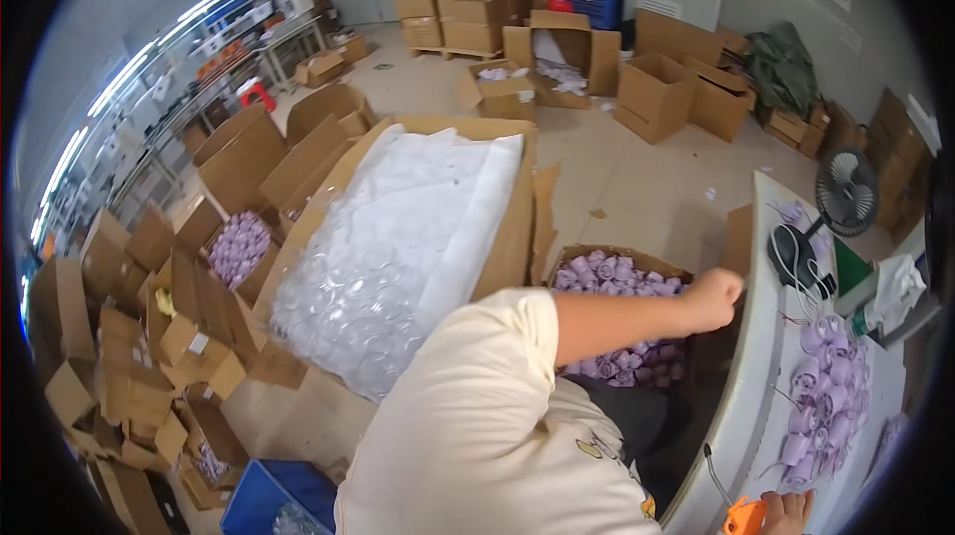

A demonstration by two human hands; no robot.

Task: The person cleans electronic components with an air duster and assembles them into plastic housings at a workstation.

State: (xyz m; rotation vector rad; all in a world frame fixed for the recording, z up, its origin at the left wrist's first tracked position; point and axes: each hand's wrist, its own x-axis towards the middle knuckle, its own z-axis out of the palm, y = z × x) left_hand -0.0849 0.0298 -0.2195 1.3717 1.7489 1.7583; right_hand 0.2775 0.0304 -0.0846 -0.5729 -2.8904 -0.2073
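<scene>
My left hand is closed in a fist beside the table's left edge, its forearm stretched over a carton of lilac parts; whatever it holds is hidden. At the bottom right my right hand grips an orange tool, partly cut off by the frame, with a thin dark cord rising from it. A pile of lilac cup-shaped parts lies on the white table beyond the right hand. More of these parts fill the carton under my left arm.
A small black fan, a white cable and a tissue pack stand at the table's far end. Left of me, a large carton holds clear round plastic pieces and white sheeting. Open cartons and a blue bin crowd the left.
</scene>
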